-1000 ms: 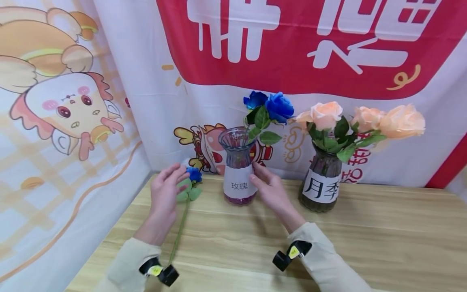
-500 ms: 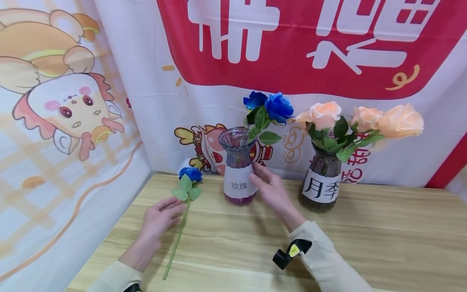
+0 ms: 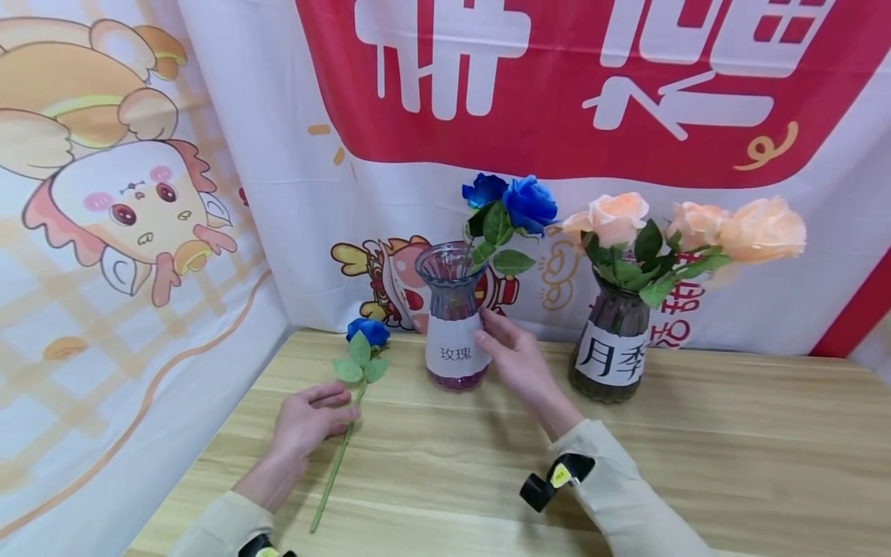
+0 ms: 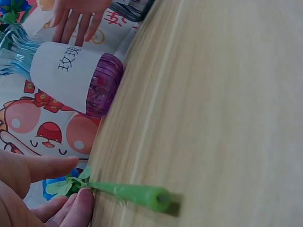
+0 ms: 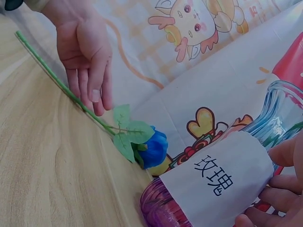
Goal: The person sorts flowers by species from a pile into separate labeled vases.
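Observation:
A single blue rose [image 3: 367, 333] with a long green stem lies on the table at the left. My left hand [image 3: 313, 418] is beside its stem, fingertips at the stem just below the leaves; the right wrist view shows those fingers extended along the stem [image 5: 61, 85]. Upright in the middle stands a glass vase [image 3: 455, 309] with a white paper label, bluish at the neck and purple at the base. Two blue roses [image 3: 511, 203] stand in it, leaning right. My right hand [image 3: 518, 360] touches the vase's right side, its fingers nearly straight.
To the right stands a dark glass vase [image 3: 599, 379] with a label and several peach roses [image 3: 696, 224]. A printed cloth [image 3: 390, 201] hangs behind the wooden table [image 3: 731, 449], and another patterned cloth [image 3: 230, 387] borders its left side.
My left hand has come down and back from above the blue rose's head to its stem, and the rose has shifted very slightly. The right hand stays at the vase.

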{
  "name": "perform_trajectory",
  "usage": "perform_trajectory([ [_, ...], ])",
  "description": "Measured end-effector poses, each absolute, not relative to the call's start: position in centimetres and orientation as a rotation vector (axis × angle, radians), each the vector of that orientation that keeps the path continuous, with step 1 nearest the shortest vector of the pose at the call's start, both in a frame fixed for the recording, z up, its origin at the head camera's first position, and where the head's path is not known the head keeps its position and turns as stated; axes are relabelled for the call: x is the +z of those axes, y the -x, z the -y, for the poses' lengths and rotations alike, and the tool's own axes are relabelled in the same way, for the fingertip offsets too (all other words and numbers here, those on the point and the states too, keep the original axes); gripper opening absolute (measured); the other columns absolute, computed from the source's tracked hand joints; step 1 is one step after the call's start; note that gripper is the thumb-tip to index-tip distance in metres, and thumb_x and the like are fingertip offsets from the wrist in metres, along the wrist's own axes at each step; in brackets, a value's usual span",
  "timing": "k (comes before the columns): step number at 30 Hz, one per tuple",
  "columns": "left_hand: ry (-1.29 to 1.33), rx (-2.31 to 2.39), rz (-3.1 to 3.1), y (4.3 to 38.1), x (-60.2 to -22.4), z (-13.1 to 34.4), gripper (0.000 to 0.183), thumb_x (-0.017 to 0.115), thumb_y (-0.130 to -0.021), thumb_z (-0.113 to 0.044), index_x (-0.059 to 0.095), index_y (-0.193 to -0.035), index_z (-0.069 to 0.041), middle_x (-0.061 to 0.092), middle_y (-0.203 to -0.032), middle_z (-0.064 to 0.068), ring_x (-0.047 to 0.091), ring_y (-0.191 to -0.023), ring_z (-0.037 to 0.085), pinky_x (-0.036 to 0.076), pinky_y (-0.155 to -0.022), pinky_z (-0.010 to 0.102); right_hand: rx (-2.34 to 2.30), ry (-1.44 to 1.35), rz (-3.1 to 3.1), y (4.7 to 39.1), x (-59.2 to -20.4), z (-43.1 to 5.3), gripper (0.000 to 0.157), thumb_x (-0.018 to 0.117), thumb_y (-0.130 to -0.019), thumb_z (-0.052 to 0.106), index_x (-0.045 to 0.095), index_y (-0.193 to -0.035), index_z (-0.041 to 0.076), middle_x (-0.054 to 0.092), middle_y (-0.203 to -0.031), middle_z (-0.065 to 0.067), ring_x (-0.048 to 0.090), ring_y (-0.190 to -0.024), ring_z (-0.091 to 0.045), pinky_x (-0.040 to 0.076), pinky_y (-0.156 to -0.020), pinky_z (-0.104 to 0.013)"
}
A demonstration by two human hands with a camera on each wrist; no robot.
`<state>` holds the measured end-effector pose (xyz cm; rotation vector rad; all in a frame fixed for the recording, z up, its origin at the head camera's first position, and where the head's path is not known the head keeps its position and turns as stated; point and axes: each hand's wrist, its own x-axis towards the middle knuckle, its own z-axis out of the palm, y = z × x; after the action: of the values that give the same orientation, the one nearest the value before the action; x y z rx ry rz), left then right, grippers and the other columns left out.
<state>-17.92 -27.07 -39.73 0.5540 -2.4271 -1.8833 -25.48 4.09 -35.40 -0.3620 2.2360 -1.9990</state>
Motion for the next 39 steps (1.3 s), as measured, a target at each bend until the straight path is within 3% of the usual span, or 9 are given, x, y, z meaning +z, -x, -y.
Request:
perform_trajectory([
  [5, -0.564, -1.677, 2.564, 18.4, -39.9, 27.2, 0.07, 0.092, -0.075, -0.003, 0.065, -0.14, -0.001, 0.072, -0.135, 0.02, 0.077, -0.086, 0.011, 0.064, -0.079, 0.027, -1.999, 0.355, -2.237, 25.5, -35.5, -4.3, 0.059, 0.053, -0.112, 0.026, 0.035, -0.166, 0.011, 0.039, -0.171, -0.011, 0.036, -0.16, -0.028, 0.032, -0.13, -0.05],
  [10, -0.551, -1.569, 2.618, 18.8, -40.0, 26.8, 0.066, 0.09, -0.071, 0.004, 0.069, -0.133, 0.001, 0.076, -0.126, 0.02, 0.077, -0.076, 0.012, 0.065, -0.071, 0.029, -1.994, 0.345, -2.238, 25.5, -35.5, -4.4, 0.058, 0.054, -0.112, 0.027, 0.036, -0.166, 0.013, 0.04, -0.171, -0.01, 0.037, -0.16, -0.028, 0.033, -0.13, -0.05],
  [14, -0.546, -1.631, 2.602, 19.1, -40.0, 26.6, 0.06, 0.087, -0.074, 0.002, 0.07, -0.131, 0.004, 0.077, -0.122, 0.022, 0.078, -0.079, 0.014, 0.066, -0.074, 0.031, -1.996, 0.336, -2.236, 25.6, -35.6, -4.5, 0.058, 0.054, -0.112, 0.026, 0.037, -0.165, 0.013, 0.04, -0.171, -0.01, 0.037, -0.16, -0.028, 0.033, -0.13, -0.05],
  [21, -0.533, -1.963, 2.446, 19.5, -39.6, 26.2, 0.054, 0.082, -0.089, -0.004, 0.063, -0.137, 0.01, 0.072, -0.131, 0.026, 0.078, -0.087, 0.013, 0.065, -0.082, 0.029, -1.987, 0.335, -2.241, 25.6, -35.6, -4.6, 0.057, 0.054, -0.112, 0.026, 0.038, -0.165, 0.013, 0.041, -0.17, -0.01, 0.038, -0.159, -0.028, 0.033, -0.13, -0.05],
  [26, -0.486, -2.247, 2.199, 20.2, -38.1, 25.5, 0.062, 0.077, -0.093, 0.001, 0.05, -0.147, 0.012, 0.079, -0.114, 0.018, 0.08, -0.096, 0.018, 0.065, -0.087, 0.028, -2.001, 0.333, -2.229, 25.5, -35.4, -4.9, 0.057, 0.053, -0.112, 0.026, 0.037, -0.165, 0.012, 0.04, -0.171, -0.01, 0.037, -0.16, -0.027, 0.032, -0.13, -0.05],
  [31, -0.48, -2.397, 1.944, 20.9, -36.0, 24.3, 0.063, 0.072, -0.096, 0.004, 0.045, -0.154, 0.006, 0.08, -0.096, 0.001, 0.079, -0.089, 0.015, 0.064, -0.089, 0.027, -2.013, 0.331, -2.216, 25.5, -35.3, -5.0, 0.057, 0.053, -0.112, 0.025, 0.038, -0.165, 0.012, 0.041, -0.17, -0.01, 0.037, -0.159, -0.027, 0.032, -0.13, -0.049],
  [39, -0.526, -2.443, 1.602, 21.7, -32.6, 23.1, 0.041, 0.073, -0.097, 0.002, 0.057, -0.134, -0.005, 0.08, -0.091, -0.003, 0.08, -0.08, 0.013, 0.065, -0.087, 0.029, -2.009, 0.344, -2.214, 25.6, -35.2, -4.6, 0.055, 0.055, -0.111, 0.026, 0.042, -0.163, 0.014, 0.046, -0.167, -0.011, 0.041, -0.157, -0.028, 0.034, -0.129, -0.05],
])
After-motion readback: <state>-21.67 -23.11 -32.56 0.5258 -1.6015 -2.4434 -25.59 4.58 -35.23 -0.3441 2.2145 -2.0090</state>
